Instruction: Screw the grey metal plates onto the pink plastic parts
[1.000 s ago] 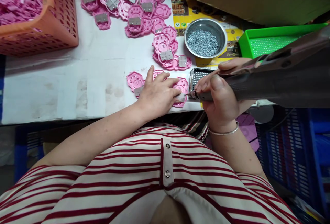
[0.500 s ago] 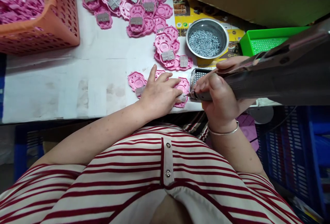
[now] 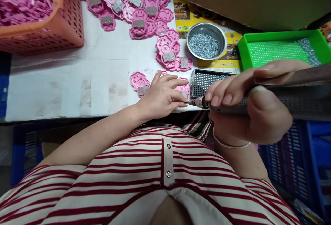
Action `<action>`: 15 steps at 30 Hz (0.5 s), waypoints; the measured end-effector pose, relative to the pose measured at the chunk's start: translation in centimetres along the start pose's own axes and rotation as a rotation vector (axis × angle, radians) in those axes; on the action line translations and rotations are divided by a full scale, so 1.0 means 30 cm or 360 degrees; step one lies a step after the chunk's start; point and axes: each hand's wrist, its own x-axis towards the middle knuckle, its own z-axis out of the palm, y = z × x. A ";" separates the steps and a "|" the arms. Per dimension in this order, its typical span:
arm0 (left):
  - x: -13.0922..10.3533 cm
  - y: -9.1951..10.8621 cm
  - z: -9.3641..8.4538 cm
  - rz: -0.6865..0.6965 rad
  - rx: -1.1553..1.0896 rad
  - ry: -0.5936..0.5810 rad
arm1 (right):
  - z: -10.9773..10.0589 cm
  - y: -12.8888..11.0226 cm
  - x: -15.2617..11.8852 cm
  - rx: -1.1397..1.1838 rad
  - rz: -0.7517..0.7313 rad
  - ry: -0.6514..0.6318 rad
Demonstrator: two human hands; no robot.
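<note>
My right hand (image 3: 248, 97) is wrapped round a dark electric screwdriver (image 3: 297, 99), which lies almost level and points left. Its metal bit ends at the fingertips of my left hand (image 3: 162, 95). There the thumb and a finger of that hand come together at the tip; whatever they pinch is too small to make out. The other left fingers stretch over pink plastic parts. One pink part (image 3: 182, 86) shows beyond them, partly covered, and another with a grey metal plate (image 3: 139, 81) lies left of the hand.
A black perforated tray (image 3: 203, 83) sits beside the bit. Behind it are a metal bowl of screws (image 3: 205, 43) and a green tray (image 3: 279, 47). Pink parts (image 3: 139, 19) are piled at the back; an orange basket (image 3: 68, 18) stands far left, a cardboard box (image 3: 248, 0) back right.
My right hand and the screwdriver have moved right and nearer, and the bit has left the plate on the right pink part. My left thumb and finger have closed together at the bit tip.
</note>
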 end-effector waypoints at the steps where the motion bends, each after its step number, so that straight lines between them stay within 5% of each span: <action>1: -0.002 0.000 0.001 0.0002 -0.0016 0.0008 | -0.003 -0.006 0.001 -0.0002 -0.0024 -0.0026; 15: -0.015 0.018 0.012 0.0119 0.0196 -0.0054 | -0.016 0.007 -0.009 0.0087 -0.0123 -0.0031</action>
